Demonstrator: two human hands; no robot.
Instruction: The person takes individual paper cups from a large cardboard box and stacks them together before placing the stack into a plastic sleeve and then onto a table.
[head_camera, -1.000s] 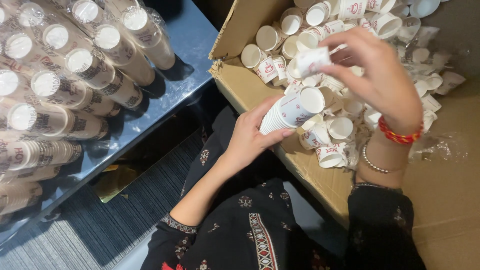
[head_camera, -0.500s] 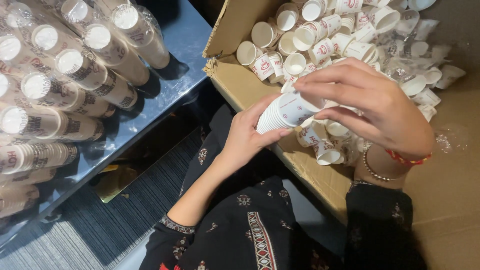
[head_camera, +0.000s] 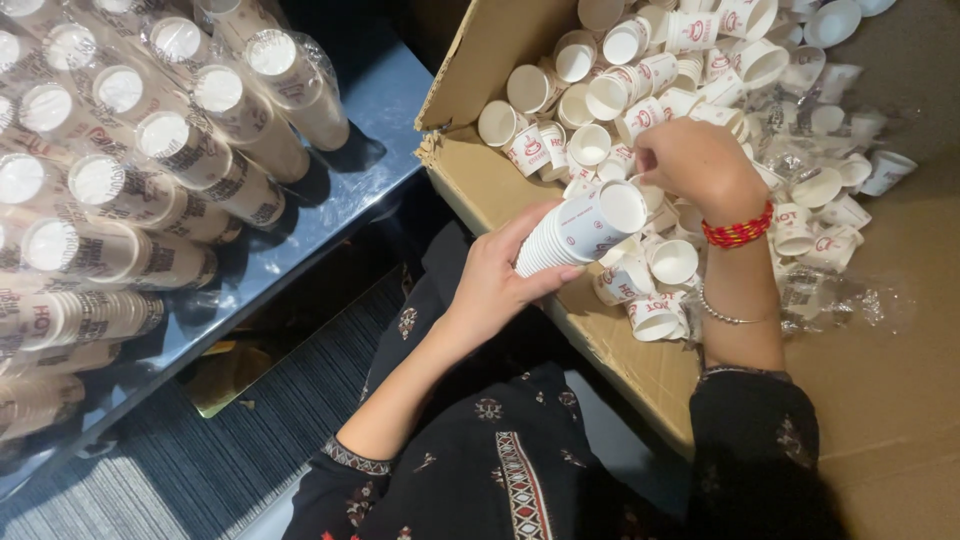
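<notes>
many loose cups (head_camera: 672, 262) crowd both hands' stack (head_camera: 580, 232).

On your left: wrapped sleeves of stacked paper cups (head_camera: 150, 170), lying side by side on a blue-grey counter (head_camera: 385, 110). Below it, striped carpet floor (head_camera: 240, 450). On your right wrist, a red beaded bracelet (head_camera: 738, 232) and thin silver chain (head_camera: 725, 315).

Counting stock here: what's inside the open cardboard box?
The cardboard box holds loose small white paper cups with red prints, plus clear plastic wrap. The right hand reaches among them. Its floor under the pile is hidden.
</notes>
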